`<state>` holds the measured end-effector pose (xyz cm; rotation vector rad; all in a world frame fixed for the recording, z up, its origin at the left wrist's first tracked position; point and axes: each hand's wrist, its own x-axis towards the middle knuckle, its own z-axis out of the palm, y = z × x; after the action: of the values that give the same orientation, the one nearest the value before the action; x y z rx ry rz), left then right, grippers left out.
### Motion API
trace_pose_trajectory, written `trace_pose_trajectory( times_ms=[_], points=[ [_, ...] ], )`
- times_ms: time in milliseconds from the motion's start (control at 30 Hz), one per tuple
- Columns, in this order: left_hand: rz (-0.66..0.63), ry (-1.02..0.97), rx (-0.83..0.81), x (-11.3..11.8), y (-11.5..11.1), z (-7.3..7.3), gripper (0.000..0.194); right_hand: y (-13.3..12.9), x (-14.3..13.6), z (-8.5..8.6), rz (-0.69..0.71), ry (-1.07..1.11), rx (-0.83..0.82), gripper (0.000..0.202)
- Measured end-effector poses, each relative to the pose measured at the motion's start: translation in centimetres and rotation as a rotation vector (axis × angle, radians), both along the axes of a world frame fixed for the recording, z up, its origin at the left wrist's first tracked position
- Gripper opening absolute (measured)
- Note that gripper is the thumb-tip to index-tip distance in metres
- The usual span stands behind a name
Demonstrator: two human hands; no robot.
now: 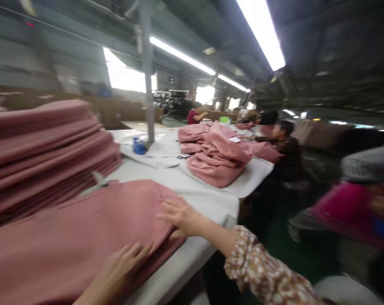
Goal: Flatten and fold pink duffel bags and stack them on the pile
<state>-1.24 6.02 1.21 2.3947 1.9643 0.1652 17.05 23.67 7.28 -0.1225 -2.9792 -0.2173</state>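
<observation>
A flat stack of pink fabric pieces (80,228) lies along the near edge of the table. My left hand (123,262) rests on its near side with the fingers stretched out over the cloth. Farther along, at the rounded end of the same stack, my right hand (181,217) touches the cloth, its fingers spread; its patterned sleeve reaches in from the lower right. Blur softens both hands. Behind the flat stack, at the left, rises a tall folded pile of pink fabric (45,156).
A crumpled heap of pink fabric (219,156) lies on the white tabletop (166,173), near a blue object (139,146) beside a metal post (146,72). A person (285,148) leans at the table's far right side. Someone in bright pink (344,207) is at the right.
</observation>
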Motion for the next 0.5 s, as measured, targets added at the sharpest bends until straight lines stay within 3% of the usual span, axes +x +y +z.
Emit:
trace_pose_trajectory(
  times_ms=[100,133,233,367,433,500],
  points=[
    [-0.008,0.097,0.017,-0.2,-1.8,2.0,0.037,0.2,-2.0,0.2,0.059,-0.067,-0.061,0.021],
    [0.027,0.106,0.002,-0.5,-2.0,2.8,0.04,0.4,-2.7,-0.3,0.086,-0.038,-0.074,0.02],
    [0.102,0.118,-0.022,-3.0,-3.5,5.4,0.077,1.7,-3.8,-2.5,0.15,0.058,-0.103,0.043],
    [0.338,0.123,0.057,-8.7,-10.7,8.8,0.105,5.6,-3.5,-6.1,0.229,0.187,-0.019,0.061],
    [0.516,0.144,0.042,-11.2,-15.0,9.3,0.111,7.7,-3.4,-7.9,0.288,0.204,0.05,0.065],
    [0.632,0.153,-0.006,-12.8,-18.3,8.8,0.114,9.2,-3.7,-9.1,0.324,0.209,0.101,0.064]
  ],
)
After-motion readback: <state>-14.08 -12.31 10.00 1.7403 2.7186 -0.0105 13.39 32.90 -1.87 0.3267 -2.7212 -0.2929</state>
